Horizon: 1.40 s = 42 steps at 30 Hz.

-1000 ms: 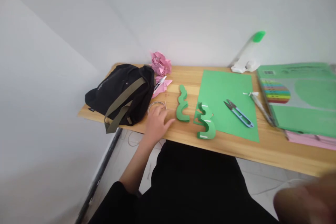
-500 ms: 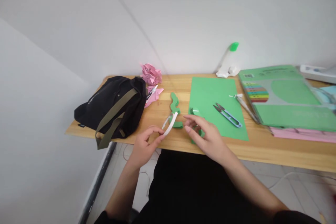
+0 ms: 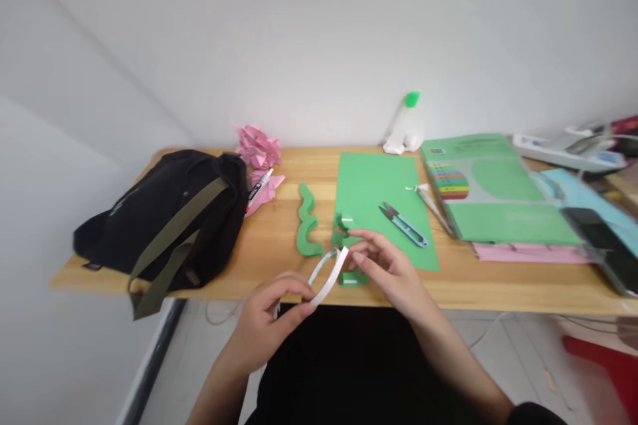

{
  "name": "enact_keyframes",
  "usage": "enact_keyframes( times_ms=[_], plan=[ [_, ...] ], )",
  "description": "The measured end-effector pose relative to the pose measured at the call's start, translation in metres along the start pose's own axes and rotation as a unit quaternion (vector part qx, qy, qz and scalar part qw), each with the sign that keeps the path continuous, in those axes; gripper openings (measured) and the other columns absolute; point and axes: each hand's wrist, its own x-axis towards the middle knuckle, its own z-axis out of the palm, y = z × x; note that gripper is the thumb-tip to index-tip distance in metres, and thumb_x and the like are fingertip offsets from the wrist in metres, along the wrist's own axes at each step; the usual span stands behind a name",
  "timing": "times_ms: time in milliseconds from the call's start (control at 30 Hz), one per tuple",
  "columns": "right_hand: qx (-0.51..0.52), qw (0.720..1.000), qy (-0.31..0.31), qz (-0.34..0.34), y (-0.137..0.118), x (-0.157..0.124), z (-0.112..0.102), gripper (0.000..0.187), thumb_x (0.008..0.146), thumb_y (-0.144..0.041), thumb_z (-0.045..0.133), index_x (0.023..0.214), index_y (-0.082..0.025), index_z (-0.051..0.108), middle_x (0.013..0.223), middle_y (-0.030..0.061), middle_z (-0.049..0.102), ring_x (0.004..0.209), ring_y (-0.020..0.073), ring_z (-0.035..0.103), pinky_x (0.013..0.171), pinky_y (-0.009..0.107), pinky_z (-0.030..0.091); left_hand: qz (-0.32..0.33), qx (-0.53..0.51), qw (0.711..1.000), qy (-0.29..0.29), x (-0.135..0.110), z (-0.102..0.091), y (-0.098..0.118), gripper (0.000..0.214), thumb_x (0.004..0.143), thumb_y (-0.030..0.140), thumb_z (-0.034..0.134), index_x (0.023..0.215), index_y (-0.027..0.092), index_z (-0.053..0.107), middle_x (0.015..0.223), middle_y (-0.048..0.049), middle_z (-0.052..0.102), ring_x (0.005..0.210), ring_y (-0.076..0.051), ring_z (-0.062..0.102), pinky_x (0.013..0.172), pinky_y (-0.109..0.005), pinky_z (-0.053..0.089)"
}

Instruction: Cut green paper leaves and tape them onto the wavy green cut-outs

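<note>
My left hand (image 3: 272, 319) is closed on a thin white ring of tape (image 3: 326, 273), held over the table's front edge. My right hand (image 3: 386, 265) pinches at the upper end of that ring, fingers together. Just behind my right hand a wavy green foam cut-out (image 3: 349, 277) stands partly hidden, with white strips on it. A second wavy green cut-out (image 3: 308, 231) lies flat on the wooden table (image 3: 279, 246) to the left.
A green paper sheet (image 3: 373, 186) carries small blue-handled snips (image 3: 403, 224). A black bag (image 3: 164, 219) sits at the left, crumpled pink paper (image 3: 256, 146) and a marker (image 3: 260, 186) behind it. Coloured paper packs (image 3: 491, 192) and a phone (image 3: 605, 242) lie at the right.
My left hand picked the tape ring up from beside the bag and brought it toward me. My right hand came into view and reached the ring. The view swung right.
</note>
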Motion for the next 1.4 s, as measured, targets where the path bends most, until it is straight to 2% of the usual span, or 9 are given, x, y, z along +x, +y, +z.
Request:
enact_keyframes(
  times_ms=[167,300,400,600,733,800,867,1033,1400],
  plan=[
    [-0.251,0.956,0.143,-0.04,0.004,0.002,-0.043,0.021,0.086,-0.035,0.053,0.091,-0.019,0.065,0.083,0.0081,0.071,0.07,0.0173,0.066,0.062,0.03,0.054,0.052,0.137,0.987,0.067,0.006,-0.017,-0.01,0.004,0.085,0.024,0.06,0.086,0.026,0.063,0.083,0.0003,0.066,0.078,-0.016,0.066,0.066,-0.026,0.053],
    [-0.428,0.87,0.241,-0.049,0.018,0.0,-0.085,0.022,0.085,-0.034,0.05,0.087,-0.019,0.066,0.085,0.01,0.071,0.073,0.0223,0.066,0.061,0.035,0.053,0.086,0.392,0.903,0.153,0.015,-0.027,-0.034,0.012,0.089,0.03,0.053,0.087,0.022,0.062,0.083,-0.0028,0.067,0.077,-0.02,0.065,0.07,-0.034,0.048],
    [-0.533,0.816,0.221,-0.041,0.031,0.001,-0.102,0.026,0.086,-0.036,0.049,0.093,-0.019,0.067,0.092,0.0121,0.07,0.083,0.0266,0.065,0.069,0.04,0.053,0.094,0.512,0.84,0.154,0.02,-0.028,-0.053,0.019,0.091,0.028,0.047,0.083,0.018,0.061,0.075,-0.004,0.067,0.071,-0.022,0.063,0.064,-0.035,0.043],
    [-0.601,0.787,0.134,-0.041,0.043,0.01,-0.099,0.031,0.086,-0.031,0.051,0.108,-0.015,0.065,0.103,0.0145,0.066,0.095,0.0283,0.062,0.084,0.042,0.05,0.053,0.576,0.794,0.185,0.026,-0.025,-0.065,0.017,0.089,0.022,0.048,0.088,0.016,0.064,0.082,-0.0093,0.065,0.076,-0.026,0.059,0.067,-0.038,0.045],
    [-0.643,0.756,0.124,-0.015,0.044,0.013,-0.089,0.033,0.09,-0.026,0.046,0.117,-0.015,0.061,0.113,0.0145,0.064,0.104,0.0299,0.058,0.083,0.042,0.047,0.083,0.498,0.835,0.218,0.031,0.003,-0.044,0.02,0.089,0.02,0.051,0.106,0.019,0.059,0.098,-0.0113,0.061,0.092,-0.026,0.058,0.081,-0.043,0.047],
    [-0.662,0.738,0.13,0.0,0.045,0.012,-0.086,0.035,0.092,-0.024,0.042,0.122,-0.014,0.058,0.119,0.014,0.064,0.108,0.0301,0.057,0.081,0.042,0.046,0.124,0.412,0.895,0.116,0.033,0.027,-0.032,0.022,0.09,0.022,0.052,0.112,0.021,0.056,0.1,-0.0088,0.062,0.094,-0.023,0.058,0.083,-0.038,0.048],
    [-0.673,0.726,0.141,0.0,0.048,0.011,-0.084,0.037,0.093,-0.021,0.039,0.125,-0.015,0.055,0.121,0.0136,0.063,0.109,0.0294,0.057,0.081,0.041,0.045,0.15,0.378,0.914,-0.008,0.037,0.052,-0.024,0.032,0.087,0.036,0.058,0.115,0.019,0.054,0.103,-0.0095,0.063,0.094,-0.024,0.059,0.083,-0.04,0.048],
    [-0.672,0.725,0.151,-0.022,0.054,0.006,-0.085,0.036,0.093,-0.018,0.039,0.125,-0.014,0.056,0.124,0.0129,0.064,0.111,0.027,0.058,0.085,0.039,0.045,0.128,0.447,0.88,-0.1,0.042,0.085,-0.02,0.046,0.084,0.039,0.061,0.121,0.015,0.052,0.101,-0.0115,0.064,0.088,-0.026,0.057,0.074,-0.04,0.047],
    [-0.698,0.715,0.04,0.024,0.025,0.023,-0.093,0.038,0.08,-0.006,0.047,0.114,-0.01,0.064,0.102,0.0165,0.067,0.095,0.0296,0.06,0.079,0.037,0.046,0.132,0.548,0.825,-0.051,0.079,0.085,-0.016,0.018,0.092,0.024,0.048,0.105,0.015,0.058,0.086,-0.0083,0.064,0.081,-0.025,0.058,0.069,-0.038,0.042]
  ],
)
